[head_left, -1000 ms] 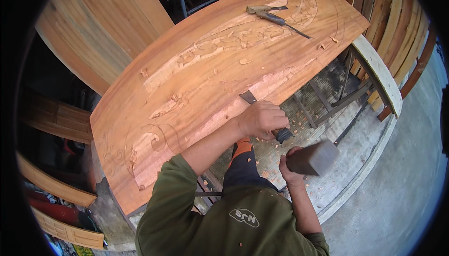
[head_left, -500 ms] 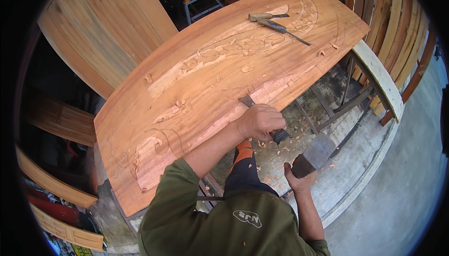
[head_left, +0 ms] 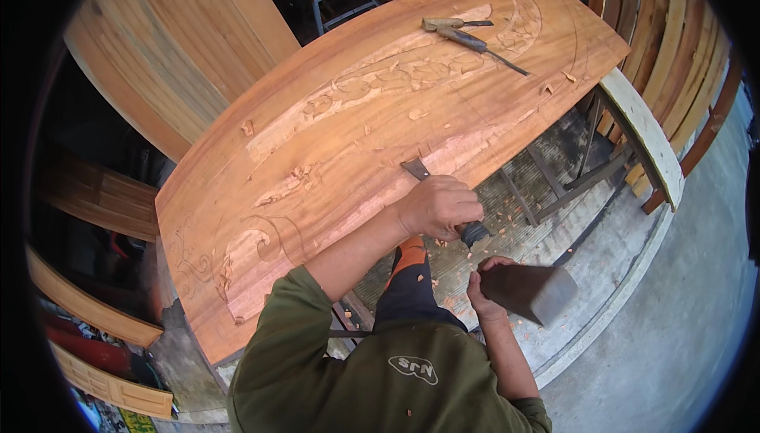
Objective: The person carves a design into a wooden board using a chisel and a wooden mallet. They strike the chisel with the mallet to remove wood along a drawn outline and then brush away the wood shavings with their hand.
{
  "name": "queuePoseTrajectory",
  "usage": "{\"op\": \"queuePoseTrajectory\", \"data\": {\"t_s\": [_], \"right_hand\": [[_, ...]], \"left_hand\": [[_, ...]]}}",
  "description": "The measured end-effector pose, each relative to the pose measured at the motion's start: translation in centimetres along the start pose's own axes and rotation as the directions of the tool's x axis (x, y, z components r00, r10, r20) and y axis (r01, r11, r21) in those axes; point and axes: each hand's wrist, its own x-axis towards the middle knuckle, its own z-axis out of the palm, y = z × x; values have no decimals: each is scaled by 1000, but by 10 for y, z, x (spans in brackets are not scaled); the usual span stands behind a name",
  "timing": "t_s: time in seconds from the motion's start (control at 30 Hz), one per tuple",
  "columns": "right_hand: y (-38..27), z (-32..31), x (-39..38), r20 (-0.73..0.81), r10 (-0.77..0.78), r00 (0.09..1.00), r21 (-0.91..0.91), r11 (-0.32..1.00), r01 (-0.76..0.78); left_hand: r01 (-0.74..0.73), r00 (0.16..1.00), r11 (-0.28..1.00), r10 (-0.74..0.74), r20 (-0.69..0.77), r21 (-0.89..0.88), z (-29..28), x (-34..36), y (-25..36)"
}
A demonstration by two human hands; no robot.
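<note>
My left hand (head_left: 440, 207) is wrapped round a chisel (head_left: 416, 169); its flat steel blade rests on the carved wooden panel (head_left: 332, 188), at the inner edge of a paler cut band. The dark butt of the chisel's handle sticks out below my fist, toward the right. Lower right, apart from the chisel, my right hand (head_left: 489, 292) grips a dark, blocky wooden mallet (head_left: 529, 292), slightly blurred. Most of its grip is hidden by my fingers. Leaf shapes and scrolls are cut or drawn on the panel.
Two more carving tools (head_left: 471, 39) lie crossed on the panel's far right. Wood chips are scattered over the panel and ground. A metal frame (head_left: 582, 184) stands beneath the panel. Wooden boards (head_left: 661, 61) lean at right; a large panel (head_left: 178, 45) stands at far left.
My right hand has moved a little left, and the mallet's head has swung nearer to me and turned. My left hand and the chisel stay almost in place.
</note>
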Motion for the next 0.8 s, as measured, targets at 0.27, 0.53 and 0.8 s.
{"op": "queuePoseTrajectory", "data": {"t_s": [0.27,0.53,0.8], "right_hand": [[-19,-25,-12,-11,-14,1000,209,978,16],[-11,-106,-45,185,92,978,47,994,-102],[-89,-112,5,-54,54,997,389,921,-29]], "left_hand": [[66,996,998,-66,68,-1,-7,-7,6],[-109,991,994,106,-79,-34,1,16,63],[-37,997,998,41,-66,58,20,16,16]]}}
